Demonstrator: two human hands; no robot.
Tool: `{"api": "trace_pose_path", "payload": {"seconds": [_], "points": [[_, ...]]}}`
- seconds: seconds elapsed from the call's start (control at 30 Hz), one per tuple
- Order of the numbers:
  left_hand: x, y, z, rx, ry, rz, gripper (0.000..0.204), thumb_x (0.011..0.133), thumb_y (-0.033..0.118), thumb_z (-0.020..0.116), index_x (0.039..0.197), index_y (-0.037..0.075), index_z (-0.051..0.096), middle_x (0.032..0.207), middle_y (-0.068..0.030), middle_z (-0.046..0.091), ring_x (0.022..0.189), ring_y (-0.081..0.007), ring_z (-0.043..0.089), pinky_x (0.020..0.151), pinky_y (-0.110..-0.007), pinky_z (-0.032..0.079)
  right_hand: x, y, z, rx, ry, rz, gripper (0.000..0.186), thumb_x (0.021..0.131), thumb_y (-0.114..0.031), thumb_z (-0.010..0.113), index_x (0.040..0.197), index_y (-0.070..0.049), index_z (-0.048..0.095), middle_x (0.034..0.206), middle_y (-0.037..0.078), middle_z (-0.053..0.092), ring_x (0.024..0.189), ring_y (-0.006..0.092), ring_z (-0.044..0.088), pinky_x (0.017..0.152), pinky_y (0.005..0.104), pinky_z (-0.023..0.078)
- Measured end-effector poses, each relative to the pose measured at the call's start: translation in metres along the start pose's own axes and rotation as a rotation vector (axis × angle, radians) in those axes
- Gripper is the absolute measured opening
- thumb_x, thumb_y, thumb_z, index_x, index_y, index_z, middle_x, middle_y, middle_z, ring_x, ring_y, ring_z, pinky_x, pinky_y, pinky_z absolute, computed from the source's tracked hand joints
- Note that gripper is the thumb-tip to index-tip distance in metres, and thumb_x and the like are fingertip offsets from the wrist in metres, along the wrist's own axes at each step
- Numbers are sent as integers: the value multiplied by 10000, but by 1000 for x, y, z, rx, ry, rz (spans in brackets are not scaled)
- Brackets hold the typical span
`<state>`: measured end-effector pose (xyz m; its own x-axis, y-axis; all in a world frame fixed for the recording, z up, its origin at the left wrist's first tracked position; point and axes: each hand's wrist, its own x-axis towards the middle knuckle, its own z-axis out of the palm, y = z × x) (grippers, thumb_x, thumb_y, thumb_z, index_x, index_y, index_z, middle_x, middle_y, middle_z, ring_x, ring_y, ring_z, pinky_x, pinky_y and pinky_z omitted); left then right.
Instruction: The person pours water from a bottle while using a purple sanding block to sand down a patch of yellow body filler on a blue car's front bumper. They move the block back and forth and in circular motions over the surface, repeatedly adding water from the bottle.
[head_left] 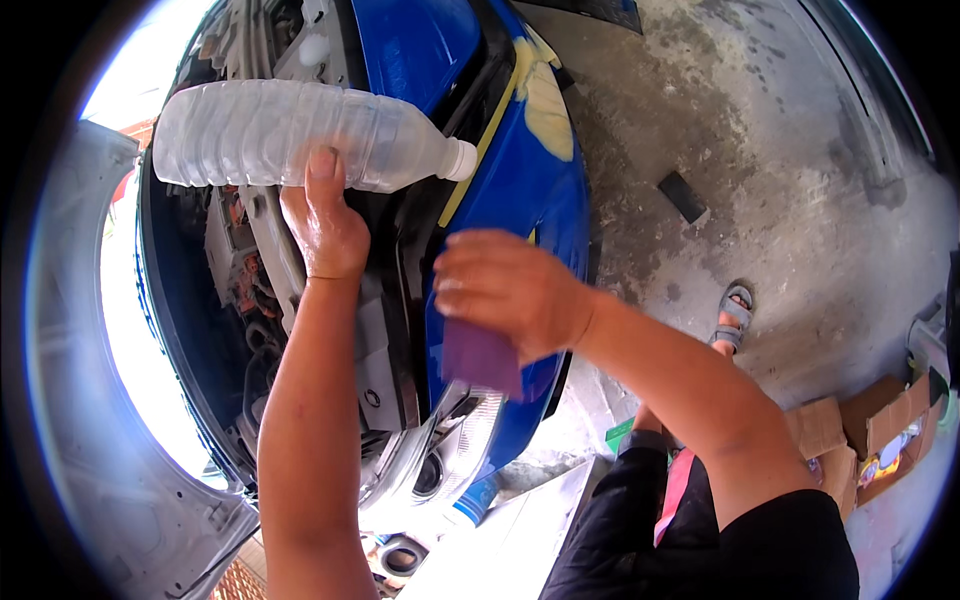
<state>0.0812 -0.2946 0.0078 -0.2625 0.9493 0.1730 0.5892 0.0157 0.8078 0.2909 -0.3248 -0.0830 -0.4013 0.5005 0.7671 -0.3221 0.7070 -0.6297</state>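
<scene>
A large ribbed clear plastic bottle [250, 135] lies sideways in my left hand [328, 228], its white cap pointing right. My thumb shows on the near side; the other fingers are behind the bottle. Lower and to the right, my right hand [510, 290] grips a purple sheet of sandpaper [482, 358], slightly blurred. The sheet is over the blue car panel [535, 210], just above the headlight [470, 440]; whether it touches the paint I cannot tell. Farther up, the panel carries a pale yellow filler patch [548, 115] and a yellow strip along its edge.
The engine bay [250, 300] lies open on the left, beside the raised hood [60, 350]. A dark block [683, 197] rests on the stained concrete floor [640, 100]. Cardboard boxes [815, 428] stand at lower right. A white surface [500, 550] is near my legs, with a blue can [477, 497] beside it.
</scene>
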Motion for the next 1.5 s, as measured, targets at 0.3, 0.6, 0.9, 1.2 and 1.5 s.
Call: {"api": "trace_pose_path", "payload": {"seconds": [0.3,0.6,0.9,1.2,1.5], "points": [[3,4,4,18,63,56,489,937,379,436,1122,-53,568,1078,-137,618,1005,-230,588,919,-355,434,-12,-15,12,-49,-7,44,376,702,-191,734,1051,-63,674,1135,89,653,1140,253,599,1010,433,454],[3,6,9,66,30,93,520,938,405,450,1199,-39,523,1126,-135,593,1062,-227,569,970,-350,406,-44,-19,28,-109,-32,159,561,758,-203,717,1289,-107,561,1375,58,524,1348,210,406,1138,398,297],[2,-11,-4,135,11,169,495,925,424,484,1162,-7,546,1133,-101,590,1070,-212,556,969,-342,398,-54,-35,44,-121,-3,201,544,851,-278,636,1346,-97,501,1457,66,434,1396,206,328,1166,392,236],[1,9,10,-71,80,59,406,931,359,509,993,-30,608,923,-92,629,867,-178,560,846,-313,421,-54,-47,58,-233,61,225,397,906,-220,575,1290,-116,566,1400,67,505,1354,242,405,1138,442,278],[0,10,12,-26,97,114,437,931,377,502,960,-42,625,881,-79,626,838,-159,545,821,-304,427,-66,-77,77,-279,3,222,396,933,-227,492,1310,-118,543,1432,42,467,1381,226,360,1164,457,207]]}}
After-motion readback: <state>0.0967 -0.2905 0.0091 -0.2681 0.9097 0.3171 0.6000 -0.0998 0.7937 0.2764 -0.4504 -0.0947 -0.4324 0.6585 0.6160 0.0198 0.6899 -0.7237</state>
